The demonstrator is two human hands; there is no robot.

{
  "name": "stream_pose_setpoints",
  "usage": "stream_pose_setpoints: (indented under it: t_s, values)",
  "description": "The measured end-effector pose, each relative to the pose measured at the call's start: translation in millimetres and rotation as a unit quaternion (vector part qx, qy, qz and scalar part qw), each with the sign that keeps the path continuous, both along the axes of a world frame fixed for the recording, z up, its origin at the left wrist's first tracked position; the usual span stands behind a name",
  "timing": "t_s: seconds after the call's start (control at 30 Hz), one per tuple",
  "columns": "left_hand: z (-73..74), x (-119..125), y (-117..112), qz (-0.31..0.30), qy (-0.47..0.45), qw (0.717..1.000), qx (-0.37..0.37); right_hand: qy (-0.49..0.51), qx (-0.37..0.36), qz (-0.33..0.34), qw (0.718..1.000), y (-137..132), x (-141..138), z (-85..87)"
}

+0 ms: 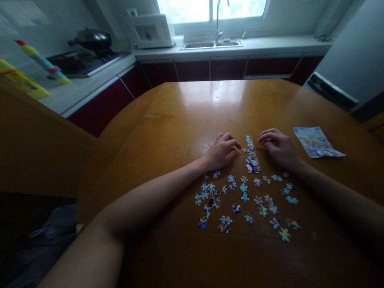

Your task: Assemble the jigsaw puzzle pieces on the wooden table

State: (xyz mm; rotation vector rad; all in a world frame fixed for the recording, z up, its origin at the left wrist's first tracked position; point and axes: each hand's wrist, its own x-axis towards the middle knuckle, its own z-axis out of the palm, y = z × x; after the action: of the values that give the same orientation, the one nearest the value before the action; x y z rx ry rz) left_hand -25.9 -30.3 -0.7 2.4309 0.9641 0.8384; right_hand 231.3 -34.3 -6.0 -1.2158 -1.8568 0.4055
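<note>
A narrow strip of joined jigsaw pieces [252, 163] lies on the wooden table between my two hands. My left hand [221, 153] rests just left of it, fingers loosely bent and apart, the fingertips near its edge. On the other side, my right hand [279, 149] lies with its fingers reaching toward the strip's upper part and a gap between thumb and fingers. Neither hand shows anything in its grasp. Nearer to me, several loose jigsaw pieces [245, 197] are scattered, some of them touching or overlapping.
A creased picture sheet [315, 141] lies right of my right hand. The brown table [168, 132] has rounded sides. Beyond it are a counter with a sink [198, 45], a microwave [148, 32] and a wok [93, 39] on the stove.
</note>
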Motion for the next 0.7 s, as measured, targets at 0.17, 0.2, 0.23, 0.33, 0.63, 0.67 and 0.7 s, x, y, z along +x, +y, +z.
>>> stream_pose_setpoints:
  t_s: [0.17, 0.2, 0.23, 0.33, 0.63, 0.67, 0.7]
  values:
    - [-1.5, -0.3, 0.9, -0.005, -0.003, 1.000, 0.001, 0.002, -0.006, -0.002, 1.000, -0.3, -0.4, 0.8]
    - [-1.5, -0.3, 1.0, -0.006, -0.004, 1.000, 0.002, 0.002, -0.006, -0.002, 1.000, -0.4, -0.6, 1.1]
    - [-1.5, -0.3, 1.1, -0.008, -0.005, 1.000, 0.003, 0.003, -0.006, -0.001, 1.000, -0.5, -0.8, 1.3]
    - [-1.7, -0.2, 1.4, -0.006, -0.002, 1.000, 0.004, 0.006, -0.005, 0.000, 1.000, -0.5, -1.2, 1.3]
    - [-1.4, -0.4, 1.4, -0.010, 0.000, 1.000, -0.002, 0.011, -0.014, 0.007, 1.000, 0.5, -1.6, 0.5]
    - [-1.3, -0.5, 1.4, -0.010, -0.001, 1.000, -0.001, 0.010, -0.014, 0.008, 1.000, 0.4, -1.6, 0.7]
    - [-1.3, -0.6, 1.3, -0.010, -0.003, 1.000, 0.001, 0.011, -0.015, 0.009, 1.000, 0.3, -1.7, 0.9]
